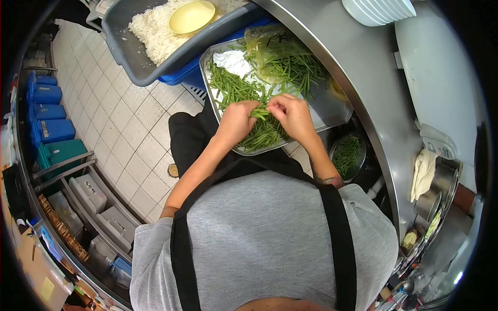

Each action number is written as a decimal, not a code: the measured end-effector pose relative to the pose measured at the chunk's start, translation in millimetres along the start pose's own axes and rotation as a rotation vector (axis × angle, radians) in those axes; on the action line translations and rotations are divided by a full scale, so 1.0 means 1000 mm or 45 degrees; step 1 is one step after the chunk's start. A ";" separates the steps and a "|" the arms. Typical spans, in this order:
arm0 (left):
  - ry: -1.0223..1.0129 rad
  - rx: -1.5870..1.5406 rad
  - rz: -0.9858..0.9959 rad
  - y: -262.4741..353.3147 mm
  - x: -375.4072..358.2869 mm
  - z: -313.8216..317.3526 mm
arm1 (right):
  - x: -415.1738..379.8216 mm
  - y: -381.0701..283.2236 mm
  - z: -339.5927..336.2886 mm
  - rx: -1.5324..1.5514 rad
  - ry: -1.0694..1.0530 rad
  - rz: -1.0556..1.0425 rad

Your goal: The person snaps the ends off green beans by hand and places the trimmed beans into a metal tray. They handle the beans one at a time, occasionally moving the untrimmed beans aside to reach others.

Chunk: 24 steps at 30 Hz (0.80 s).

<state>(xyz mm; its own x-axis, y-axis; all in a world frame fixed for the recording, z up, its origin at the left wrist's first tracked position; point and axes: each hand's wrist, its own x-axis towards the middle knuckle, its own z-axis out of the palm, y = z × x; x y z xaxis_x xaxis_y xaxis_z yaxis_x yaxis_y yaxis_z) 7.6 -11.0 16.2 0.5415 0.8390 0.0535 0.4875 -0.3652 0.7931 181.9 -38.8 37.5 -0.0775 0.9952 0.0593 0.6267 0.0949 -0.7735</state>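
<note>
A metal tray [208, 92] on my lap holds many green beans [228, 85]. My left hand [237, 123] is closed around a small bunch of them, the ends sticking out toward the right. Close beside it, my right hand [292, 117] pinches at the tips of the beans, thumb against fingers. More green beans spill from a yellowish plastic bag [262, 49] at the tray's far side. Crumpled white paper or cloth [233, 63] lies at the tray's upper left.
A grey tub [179, 61] holds white rice [150, 33] and a yellow bowl [192, 17]. To my right runs a steel counter [363, 67] with stacked white bowls [378, 10]. Below its edge stands a container of cut green beans [347, 154]. Blue bins [56, 130] line the left.
</note>
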 end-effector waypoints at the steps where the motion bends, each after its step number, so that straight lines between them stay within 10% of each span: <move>1: -0.002 0.020 -0.024 0.000 -0.001 -0.001 | 0.002 -0.003 -0.001 0.086 0.012 0.051; 9: 0.288 -1.445 -0.615 -0.001 0.003 -0.010 | 0.011 -0.003 0.002 0.367 -0.052 0.201; 13: 0.356 -1.435 -0.615 -0.010 0.002 -0.013 | 0.006 0.004 0.010 0.122 -0.135 -0.080; 24: 0.383 -1.463 -0.602 -0.009 -0.001 -0.002 | 0.000 -0.010 0.027 0.313 -0.077 0.159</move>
<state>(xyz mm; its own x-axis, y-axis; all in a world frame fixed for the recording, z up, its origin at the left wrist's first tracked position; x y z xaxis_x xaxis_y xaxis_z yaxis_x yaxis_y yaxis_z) 1.2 -7.9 9.7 0.2292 0.9039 -0.3611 -0.3618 0.4235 0.8305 155.3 -40.3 28.1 -0.0618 0.9950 -0.0782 0.4278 -0.0444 -0.9028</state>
